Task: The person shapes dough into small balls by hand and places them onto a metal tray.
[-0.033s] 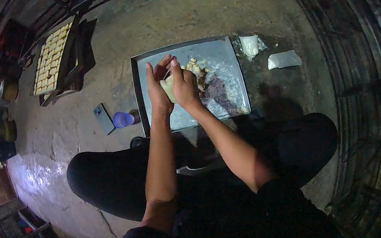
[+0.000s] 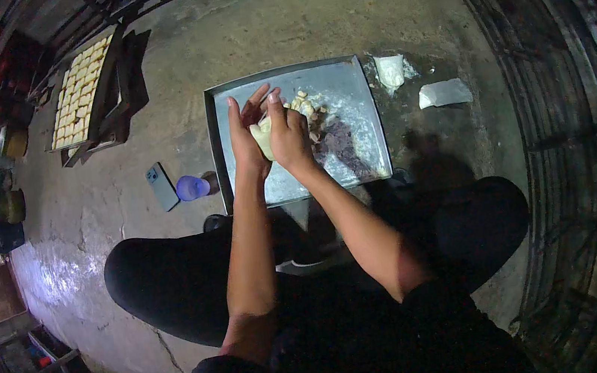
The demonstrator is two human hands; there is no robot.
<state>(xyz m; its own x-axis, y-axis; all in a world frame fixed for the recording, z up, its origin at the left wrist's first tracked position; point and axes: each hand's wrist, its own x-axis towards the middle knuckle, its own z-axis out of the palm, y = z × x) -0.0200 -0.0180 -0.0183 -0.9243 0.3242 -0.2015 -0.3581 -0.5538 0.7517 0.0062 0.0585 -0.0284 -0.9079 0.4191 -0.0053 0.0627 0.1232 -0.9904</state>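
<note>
A pale lump of dough (image 2: 264, 146) is pressed between my two hands, above a metal tray (image 2: 225, 90). My left hand (image 2: 248, 146) cups it from the left, thumb pointing up and fingers curving around the far side. My right hand (image 2: 290, 138) is closed against its right side, with the fingers bent. Part of the dough is hidden by the palms. Just beyond my right hand, several small pale dough pieces (image 2: 304, 100) and some brownish bits lie on the tray. White powder (image 2: 350, 123) is smeared over its right half.
A tray with rows of pale dough pieces (image 2: 80, 94) stands at the far left. A phone (image 2: 161, 186) and a purple cup (image 2: 193, 187) are on the floor left of the metal tray. To its right lie a bag of white powder (image 2: 391, 72) and a pale packet (image 2: 445, 93). Dark metal racks (image 2: 564, 140) line the right side.
</note>
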